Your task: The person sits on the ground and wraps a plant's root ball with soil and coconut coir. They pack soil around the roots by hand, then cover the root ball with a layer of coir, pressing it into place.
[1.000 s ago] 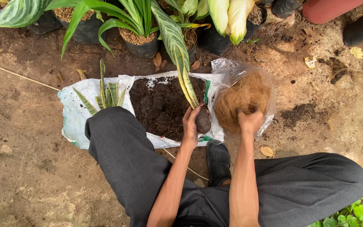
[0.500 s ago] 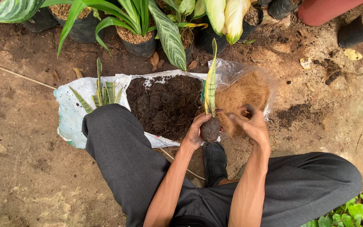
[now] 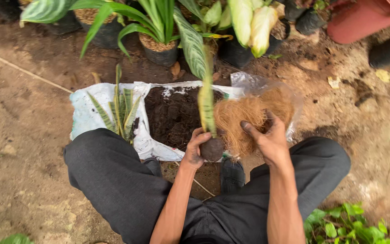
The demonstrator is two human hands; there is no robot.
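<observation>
One snake plant cutting (image 3: 206,101) with a dark soil ball (image 3: 213,149) stands upright, gripped by the left hand (image 3: 196,149). One clump of coconut fibre (image 3: 240,119) touches it, pressed by the right hand (image 3: 269,140). One soil heap (image 3: 172,113) lies on one white sack (image 3: 86,115).

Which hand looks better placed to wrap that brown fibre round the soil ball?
Probably the right hand: it already grips the brown fibre beside the soil ball, which the left hand is busy holding.
</observation>
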